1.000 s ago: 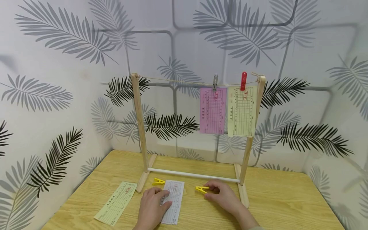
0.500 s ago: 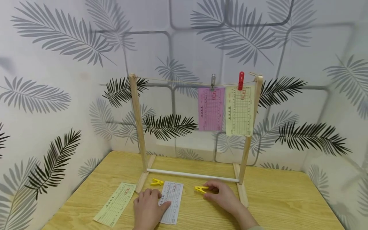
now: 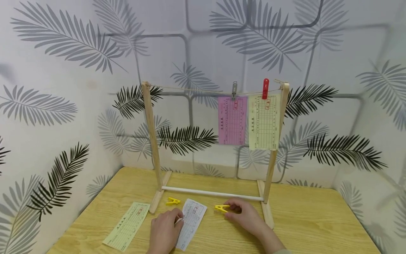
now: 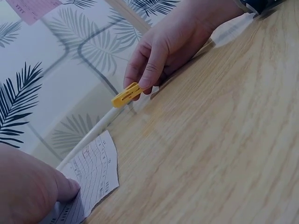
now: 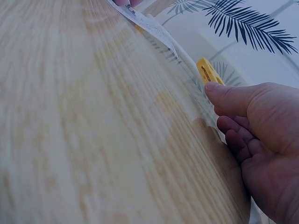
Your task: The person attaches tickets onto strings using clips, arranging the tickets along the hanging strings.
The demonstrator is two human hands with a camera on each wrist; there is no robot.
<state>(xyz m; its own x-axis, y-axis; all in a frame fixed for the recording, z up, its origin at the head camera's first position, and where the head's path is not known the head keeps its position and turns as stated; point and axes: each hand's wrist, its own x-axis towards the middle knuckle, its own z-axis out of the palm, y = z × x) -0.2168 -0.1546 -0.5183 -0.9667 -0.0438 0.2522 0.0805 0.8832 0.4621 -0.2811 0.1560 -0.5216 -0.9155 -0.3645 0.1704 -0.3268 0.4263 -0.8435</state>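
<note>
My left hand point(image 3: 165, 229) pinches the left edge of a white printed slip point(image 3: 191, 222), which bends up a little at the thumb. In the left wrist view the thumb presses on the face of the slip point(image 4: 96, 172). To the right, my right hand point(image 3: 245, 215) holds a yellow clothespin point(image 3: 221, 208) by its handles, between thumb and fingers, just over the table. The right wrist view shows the clothespin point(image 5: 209, 71) sticking out past the thumb. A second yellow clothespin point(image 3: 172, 201) lies behind my left hand. A pale green slip point(image 3: 127, 225) lies flat at the left.
A wooden frame point(image 3: 151, 137) with a string point(image 3: 190, 89) stands behind the hands. From the string hang a pink slip point(image 3: 232, 121) under a grey clip point(image 3: 234, 90) and a pale yellow slip point(image 3: 264, 123) under a red clip point(image 3: 265, 88). A white rod point(image 3: 212, 193) joins the feet.
My left fingers have gone from resting on the white slip to pinching its left edge. The slip has lifted there and turned slightly clockwise. The right hand keeps its hold on the clothespin.
</note>
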